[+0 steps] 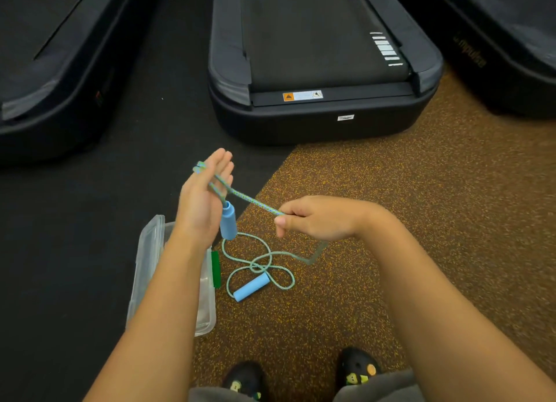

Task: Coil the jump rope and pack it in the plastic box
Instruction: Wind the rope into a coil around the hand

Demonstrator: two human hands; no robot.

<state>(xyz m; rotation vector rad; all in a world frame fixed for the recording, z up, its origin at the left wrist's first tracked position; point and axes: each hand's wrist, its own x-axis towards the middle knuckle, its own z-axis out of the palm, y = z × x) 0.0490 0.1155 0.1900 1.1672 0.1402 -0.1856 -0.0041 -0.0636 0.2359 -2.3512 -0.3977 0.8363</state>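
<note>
Gym floor underfoot, half black mat, half brown speckled rubber (391, 221), with the ends of dark treadmills (322, 70) ahead. Left hand (201, 203) raised upright, palm open and fingers straight, with the jump rope (249, 198) looped around them near the tips; one blue foam handle (228, 221) hanging against the palm's heel. Right hand (319, 218) just beside it, closed in a pinch on the rope, a short taut stretch running between the two. Below the hands, slack rope lying in loose loops on the brown floor, ending at the second blue handle (251, 287). Clear plastic box (207, 314) open on the floor under the left forearm, its green latch (215, 269) near the loops.
</note>
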